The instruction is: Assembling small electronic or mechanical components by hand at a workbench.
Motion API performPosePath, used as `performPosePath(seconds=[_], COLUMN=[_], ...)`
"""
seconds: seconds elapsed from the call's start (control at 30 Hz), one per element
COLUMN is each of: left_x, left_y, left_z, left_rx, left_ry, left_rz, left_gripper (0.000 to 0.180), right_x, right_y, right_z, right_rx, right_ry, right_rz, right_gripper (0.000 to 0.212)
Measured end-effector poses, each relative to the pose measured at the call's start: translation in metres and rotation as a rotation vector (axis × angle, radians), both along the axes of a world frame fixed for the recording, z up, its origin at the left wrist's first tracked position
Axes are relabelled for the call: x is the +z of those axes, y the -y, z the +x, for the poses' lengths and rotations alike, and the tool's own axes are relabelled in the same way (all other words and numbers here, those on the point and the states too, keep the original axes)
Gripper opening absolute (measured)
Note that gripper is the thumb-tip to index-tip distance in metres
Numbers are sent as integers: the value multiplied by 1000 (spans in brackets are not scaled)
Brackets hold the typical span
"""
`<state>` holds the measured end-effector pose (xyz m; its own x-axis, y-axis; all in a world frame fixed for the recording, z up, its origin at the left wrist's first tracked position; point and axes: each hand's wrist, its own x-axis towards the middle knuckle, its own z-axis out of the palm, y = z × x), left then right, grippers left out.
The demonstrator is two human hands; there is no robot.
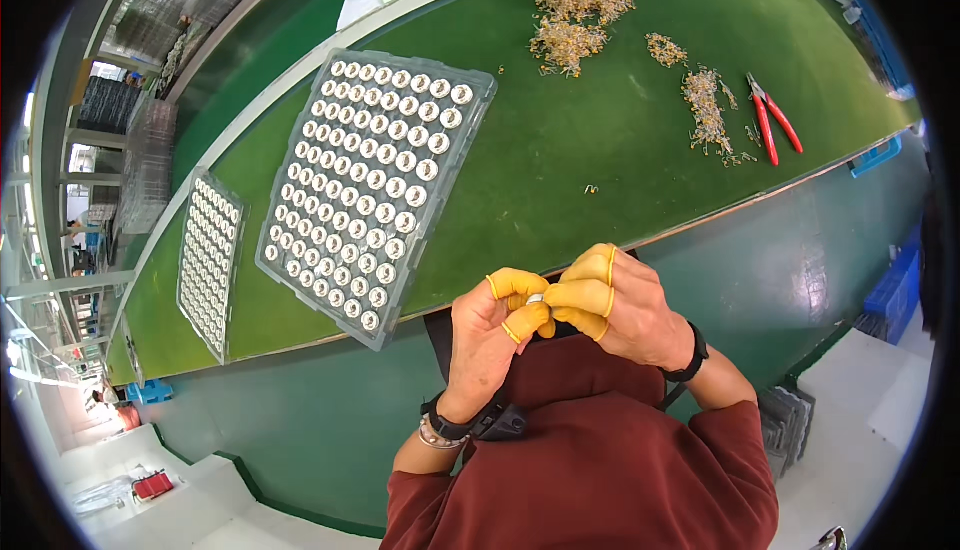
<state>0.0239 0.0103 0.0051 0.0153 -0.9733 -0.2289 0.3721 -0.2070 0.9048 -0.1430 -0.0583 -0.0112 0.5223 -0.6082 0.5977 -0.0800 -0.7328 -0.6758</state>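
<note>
Small pale disc (535, 299) at the green table's (560, 150) near edge
The person's left hand (474, 338) and right hand (635, 312) meet, fingertips pinching it; it looks light, stiff, perhaps slippery, best held by its rim

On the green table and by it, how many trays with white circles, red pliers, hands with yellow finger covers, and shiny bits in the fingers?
Trays with white circles: 2 (right tray, left tray)
Red pliers: 1
Hands: 2 (left hand, right hand)
Shiny bit: 1
Total: 6
</note>
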Motion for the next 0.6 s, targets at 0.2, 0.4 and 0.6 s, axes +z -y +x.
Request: performPosePath(seconds=[0.2, 0.4, 0.6], left_x=[-2, -7, -8], left_y=[-4, -6, -5], left_z=[2, 2, 0], left_rx=[13, -1, 11], left_ry=[22, -12, -105], left_rz=[27, -46, -81], left_gripper=[14, 14, 18], right_x=[-10, -18, -10], right_y=[1, -1, 0], right_z=[3, 6, 3], right_rx=[12, 36, 122], right_ry=[-56, 22, 132], right_rz=[-152, -93, 218], right_gripper=[37, 34, 23])
